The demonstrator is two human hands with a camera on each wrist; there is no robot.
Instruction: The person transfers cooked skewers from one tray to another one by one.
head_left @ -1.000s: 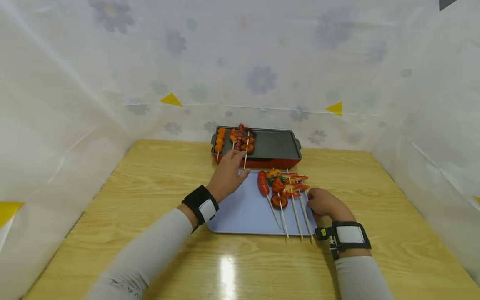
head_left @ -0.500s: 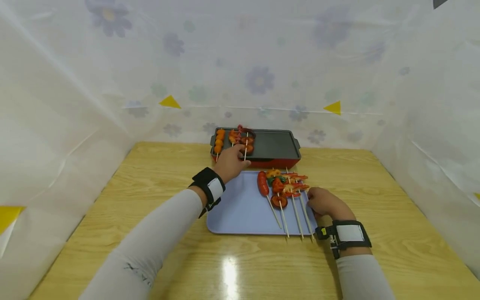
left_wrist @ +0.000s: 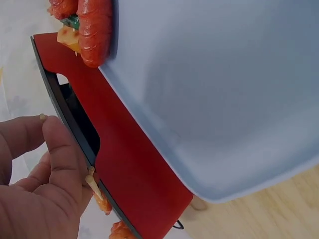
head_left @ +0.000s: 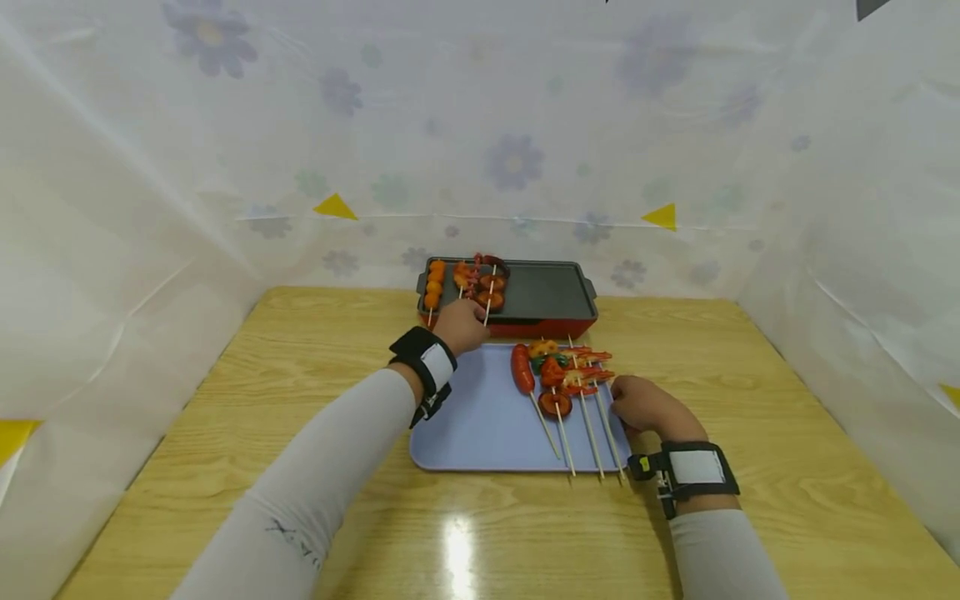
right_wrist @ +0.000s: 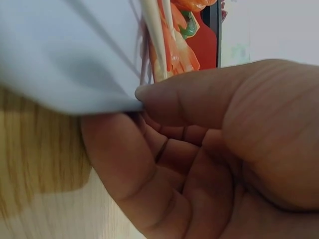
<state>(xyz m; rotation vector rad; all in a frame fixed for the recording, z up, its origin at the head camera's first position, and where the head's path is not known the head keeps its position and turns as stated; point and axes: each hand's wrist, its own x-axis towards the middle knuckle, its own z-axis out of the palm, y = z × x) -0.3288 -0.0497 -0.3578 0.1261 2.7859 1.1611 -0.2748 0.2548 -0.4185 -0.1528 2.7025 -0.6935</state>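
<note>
A thin wooden skewer stick being pinched by the left hand at the black-topped red grill pan's near edge, flat lavender plastic tray's right rim being gripped by the right hand, both lying on the wooden tabletop.

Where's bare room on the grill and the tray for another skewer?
The grill is bare across its middle and right; skewers crowd its left end, where the left hand pinches a stick. The tray is bare on its left half; the other skewers fill the right, by the right hand gripping the rim.
</note>
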